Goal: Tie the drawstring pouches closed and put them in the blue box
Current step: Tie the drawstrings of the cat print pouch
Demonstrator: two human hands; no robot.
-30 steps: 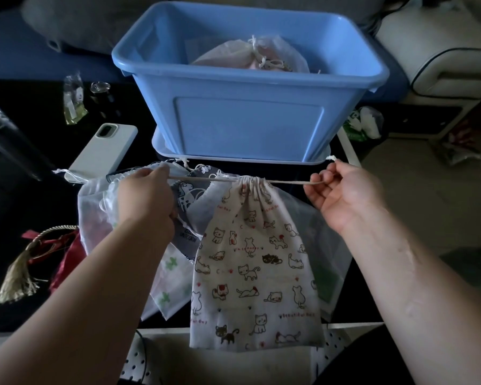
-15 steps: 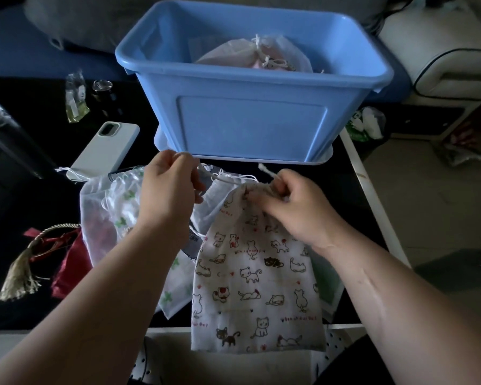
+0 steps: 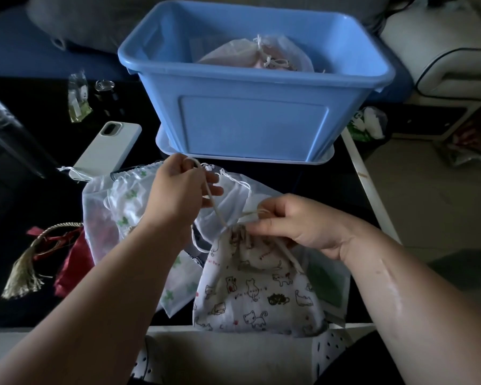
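Two hands meet at the gathered neck of the cat-print pouch (image 3: 256, 293), which lies at the near edge of the dark counter (image 3: 303, 176) in front of the blue box (image 3: 250, 126). The left hand (image 3: 178, 190) pinches the drawstring (image 3: 216, 211) raised above the neck and the right hand (image 3: 297, 223) pinches a loop of it at the neck, though its fingers (image 3: 261, 226) cover the spot, so we cannot tell whether a knot has formed. The forearms hide part of the sheer pouches (image 3: 114, 201) beneath; only the top of a tied pouch (image 3: 250, 54) shows over the box's rim, and in deep shadow to the left we make out a phone (image 3: 109, 148), a small packet (image 3: 78, 98) and a red tasselled bag (image 3: 70, 265).
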